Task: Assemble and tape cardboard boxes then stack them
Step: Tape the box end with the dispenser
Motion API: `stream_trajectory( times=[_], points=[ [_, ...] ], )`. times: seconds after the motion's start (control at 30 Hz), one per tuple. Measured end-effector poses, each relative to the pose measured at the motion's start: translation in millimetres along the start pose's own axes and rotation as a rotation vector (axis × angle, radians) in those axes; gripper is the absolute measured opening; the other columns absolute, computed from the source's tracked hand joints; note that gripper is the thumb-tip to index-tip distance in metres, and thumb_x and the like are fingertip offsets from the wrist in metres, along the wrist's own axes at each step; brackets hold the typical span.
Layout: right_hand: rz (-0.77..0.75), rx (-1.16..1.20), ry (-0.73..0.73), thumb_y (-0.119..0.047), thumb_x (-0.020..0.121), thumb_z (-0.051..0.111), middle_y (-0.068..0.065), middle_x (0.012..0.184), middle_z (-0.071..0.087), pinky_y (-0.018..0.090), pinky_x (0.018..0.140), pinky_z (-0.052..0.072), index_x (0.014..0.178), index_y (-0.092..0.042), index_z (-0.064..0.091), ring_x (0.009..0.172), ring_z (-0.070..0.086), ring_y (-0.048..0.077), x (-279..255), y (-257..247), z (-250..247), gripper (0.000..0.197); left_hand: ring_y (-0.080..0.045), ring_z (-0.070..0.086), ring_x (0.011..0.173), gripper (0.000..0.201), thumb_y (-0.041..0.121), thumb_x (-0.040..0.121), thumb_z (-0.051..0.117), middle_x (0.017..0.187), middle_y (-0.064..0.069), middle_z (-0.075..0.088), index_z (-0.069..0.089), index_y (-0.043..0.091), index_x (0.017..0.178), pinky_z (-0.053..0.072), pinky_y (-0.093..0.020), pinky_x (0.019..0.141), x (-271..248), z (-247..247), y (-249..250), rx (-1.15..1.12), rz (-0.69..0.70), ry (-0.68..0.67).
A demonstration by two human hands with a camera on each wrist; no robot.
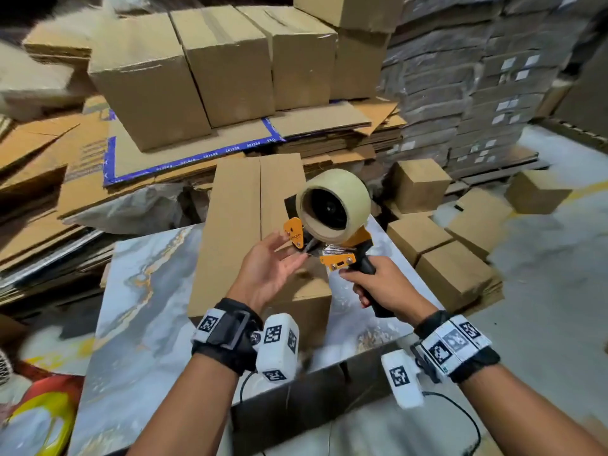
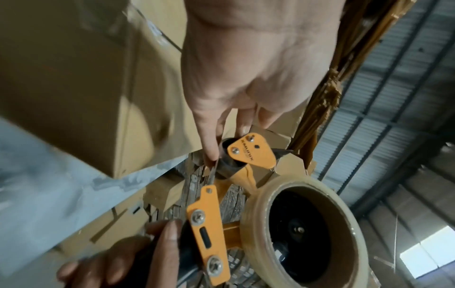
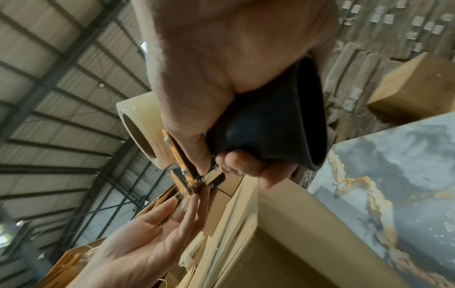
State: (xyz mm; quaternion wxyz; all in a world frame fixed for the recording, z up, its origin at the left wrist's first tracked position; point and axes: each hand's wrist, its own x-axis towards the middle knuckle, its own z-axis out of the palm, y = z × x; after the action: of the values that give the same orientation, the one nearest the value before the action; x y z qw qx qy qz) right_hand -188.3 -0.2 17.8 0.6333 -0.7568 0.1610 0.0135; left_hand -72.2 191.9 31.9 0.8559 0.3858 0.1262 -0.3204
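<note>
Marbled table [image 1: 138, 291] bears box [image 1: 250, 225]; right hand [image 1: 385, 287] grips dispenser [image 1: 332, 225], left hand [image 1: 269, 268] spread.

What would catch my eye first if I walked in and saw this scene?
Most likely the orange tape dispenser with its big roll of tape, held up above a cardboard box on the marble-patterned table. The right hand grips its black handle while the left hand touches its front end with straight fingers. Behind, assembled boxes stand in a row on flattened cardboard.
</note>
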Motion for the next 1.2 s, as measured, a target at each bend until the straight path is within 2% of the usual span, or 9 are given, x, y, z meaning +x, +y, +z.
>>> stream_trajectory(
  times=[0.1, 0.23, 0.37, 0.53, 0.67, 0.8, 1.0, 1.1, 1.2],
  points=[
    [-0.013, -0.090, -0.041, -0.016, 0.094, 0.070, 0.012, 0.062, 0.051, 0.031, 0.051, 0.044, 0.099, 0.009, 0.061, 0.050, 0.047, 0.023, -7.8, -18.1, 14.0, 0.027, -0.032, 0.066, 0.098, 0.028, 0.019, 0.106, 0.048, 0.084, -0.018, 0.071, 0.060, 0.006, 0.085, 0.059, -0.040, 0.081, -18.8, -20.4, 0.0, -0.159, -0.007, 0.018],
    [-0.044, -0.173, -0.115, -0.014, 0.093, 0.070, 0.012, 0.061, 0.051, 0.030, 0.049, 0.045, 0.096, 0.008, 0.064, 0.049, 0.047, 0.022, -13.0, -43.3, 37.3, 0.023, -0.030, 0.064, 0.111, 0.012, 0.015, 0.100, 0.059, 0.107, -0.018, 0.067, 0.063, 0.004, 0.102, 0.064, -0.034, 0.075, -28.3, -53.5, 3.9, -0.270, 0.030, 0.037],
    [-0.066, -0.295, -0.172, -0.015, 0.092, 0.070, 0.006, 0.057, 0.055, 0.034, 0.052, 0.047, 0.094, 0.008, 0.063, 0.052, 0.051, 0.023, -8.7, -59.5, 60.8, 0.024, -0.024, 0.070, 0.092, 0.015, -0.003, 0.090, 0.064, 0.102, -0.019, 0.068, 0.062, -0.006, 0.105, 0.060, -0.025, 0.059, -34.1, -84.5, 15.2, -0.199, 0.095, 0.140],
    [-0.095, -0.420, -0.256, -0.017, 0.091, 0.072, 0.009, 0.060, 0.054, 0.031, 0.050, 0.046, 0.081, -0.005, 0.057, 0.052, 0.052, 0.022, -6.9, -79.0, 86.8, 0.022, -0.019, 0.066, 0.054, 0.021, -0.019, 0.086, 0.046, 0.064, -0.015, 0.065, 0.055, 0.001, 0.083, 0.055, -0.025, 0.047, -55.3, -110.1, 37.2, 0.228, 0.352, 0.262],
    [-0.108, -0.516, -0.302, -0.015, 0.091, 0.070, 0.008, 0.059, 0.054, 0.026, 0.046, 0.044, 0.079, -0.007, 0.058, 0.047, 0.051, 0.018, -4.0, -88.9, 101.4, 0.019, -0.029, 0.070, 0.062, 0.013, -0.008, 0.094, 0.056, 0.078, -0.026, 0.069, 0.054, 0.004, 0.089, 0.061, -0.035, 0.060, -73.6, -138.0, 50.6, 0.475, 0.474, 0.331],
    [-0.114, -0.546, -0.345, -0.017, 0.091, 0.070, 0.006, 0.059, 0.053, 0.031, 0.049, 0.045, 0.079, -0.004, 0.059, 0.049, 0.052, 0.021, 1.5, -92.6, 107.6, 0.021, -0.029, 0.069, 0.065, 0.001, 0.004, 0.101, 0.051, 0.090, -0.028, 0.067, 0.051, 0.003, 0.102, 0.060, -0.032, 0.061, -83.4, -156.8, 56.0, 0.381, 0.345, 0.197],
    [-0.120, -0.558, -0.388, -0.015, 0.091, 0.071, 0.003, 0.055, 0.049, 0.029, 0.050, 0.044, 0.071, -0.011, 0.054, 0.049, 0.050, 0.020, 5.8, -95.3, 119.0, 0.027, -0.039, 0.074, 0.086, 0.039, 0.033, 0.108, 0.036, 0.103, -0.031, 0.072, 0.055, 0.000, 0.113, 0.063, -0.034, 0.067, -98.6, -150.6, 59.9, 0.289, 0.098, 0.036],
    [-0.133, -0.571, -0.402, -0.016, 0.091, 0.071, 0.003, 0.054, 0.048, 0.028, 0.050, 0.043, 0.071, -0.011, 0.054, 0.048, 0.051, 0.020, 8.0, -95.0, 123.2, 0.027, -0.037, 0.074, 0.084, 0.044, 0.036, 0.106, 0.040, 0.112, -0.036, 0.067, 0.054, -0.001, 0.126, 0.061, -0.032, 0.065, -100.5, -155.4, 56.0, 0.106, 0.136, -0.026],
    [-0.144, -0.574, -0.394, -0.016, 0.090, 0.071, 0.006, 0.056, 0.049, 0.031, 0.051, 0.044, 0.074, -0.008, 0.056, 0.049, 0.053, 0.022, 10.9, -94.3, 126.3, 0.024, -0.036, 0.074, 0.088, 0.060, 0.051, 0.103, 0.044, 0.122, -0.037, 0.063, 0.061, -0.004, 0.116, 0.061, -0.031, 0.063, -100.2, -161.1, 49.2, -0.102, 0.143, -0.067]
  ],
)
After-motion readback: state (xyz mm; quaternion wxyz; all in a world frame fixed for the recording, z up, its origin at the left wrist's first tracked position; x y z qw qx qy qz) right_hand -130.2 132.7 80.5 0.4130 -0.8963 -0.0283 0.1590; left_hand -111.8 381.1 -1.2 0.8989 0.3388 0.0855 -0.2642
